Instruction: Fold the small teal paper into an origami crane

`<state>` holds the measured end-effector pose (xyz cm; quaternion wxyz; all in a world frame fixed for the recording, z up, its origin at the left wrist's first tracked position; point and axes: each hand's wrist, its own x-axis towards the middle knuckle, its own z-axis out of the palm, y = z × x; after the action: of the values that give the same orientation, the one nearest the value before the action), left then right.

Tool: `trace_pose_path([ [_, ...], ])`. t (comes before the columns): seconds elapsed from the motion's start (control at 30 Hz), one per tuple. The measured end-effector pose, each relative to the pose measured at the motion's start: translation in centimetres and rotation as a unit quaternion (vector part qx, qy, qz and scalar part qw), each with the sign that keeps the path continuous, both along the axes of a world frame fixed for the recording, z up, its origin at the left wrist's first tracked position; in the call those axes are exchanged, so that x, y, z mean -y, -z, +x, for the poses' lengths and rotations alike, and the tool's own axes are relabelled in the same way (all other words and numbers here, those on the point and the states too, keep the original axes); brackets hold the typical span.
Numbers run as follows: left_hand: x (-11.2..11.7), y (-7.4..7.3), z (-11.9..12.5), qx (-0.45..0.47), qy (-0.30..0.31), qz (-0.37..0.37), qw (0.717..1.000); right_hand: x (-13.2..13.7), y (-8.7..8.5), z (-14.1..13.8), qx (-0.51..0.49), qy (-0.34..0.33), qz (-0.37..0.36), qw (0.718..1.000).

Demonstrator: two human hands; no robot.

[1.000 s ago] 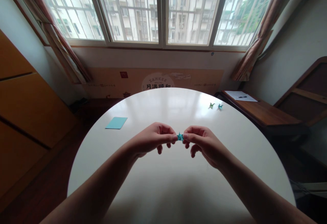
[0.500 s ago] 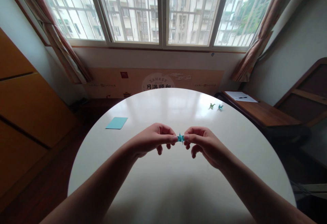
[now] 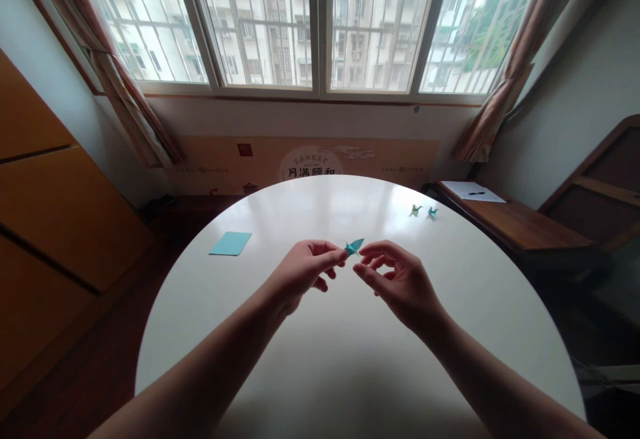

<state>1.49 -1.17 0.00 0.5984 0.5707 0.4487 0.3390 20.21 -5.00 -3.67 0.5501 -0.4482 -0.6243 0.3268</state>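
A small teal origami crane (image 3: 355,247) is pinched by one side between the thumb and forefinger of my left hand (image 3: 315,263), above the middle of the table. One pointed wing of it sticks out up and to the right. Just right of the crane is my right hand (image 3: 395,275), its thumb and fingers apart and nothing between them. Two finished paper cranes stand farther off on the right: a yellow-green crane (image 3: 416,210) and a blue crane (image 3: 433,213). Toward the left lies a flat teal square of paper (image 3: 231,243).
The round white table (image 3: 320,365) fills the space before me. Beyond its right edge, a wooden side table (image 3: 540,225) bears a white sheet of paper (image 3: 457,189) and a dark pen (image 3: 477,193). A barred window (image 3: 320,25) is at the back.
My right hand has let go of the crane and its fingers have spread. The crane has tilted in my left hand, a wing now pointing up to the right.
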Motion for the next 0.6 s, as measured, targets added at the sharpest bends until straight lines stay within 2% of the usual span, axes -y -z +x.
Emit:
trace_pose_path([
  [0.2, 0.3, 0.3, 0.4, -0.052, 0.025, 0.055, 0.997, -0.2, 0.1, 0.2, 0.011, 0.031, 0.041, 0.999],
  [0.33, 0.1, 0.1, -0.2, -0.104, -0.002, 0.203, 0.974, -0.2, 0.0, 0.6, 0.021, 0.04, 0.04, 0.998],
  [0.43, 0.3, -0.1, -0.6, -0.095, 0.003, 0.314, 0.945, -0.1, -0.1, 0.6, 0.028, 0.021, 0.055, 0.998],
  [0.6, 0.9, -0.4, -0.4, -0.064, 0.035, 0.386, 0.92, 0.1, -0.3, 0.5, 0.038, -0.005, 0.099, 0.994],
])
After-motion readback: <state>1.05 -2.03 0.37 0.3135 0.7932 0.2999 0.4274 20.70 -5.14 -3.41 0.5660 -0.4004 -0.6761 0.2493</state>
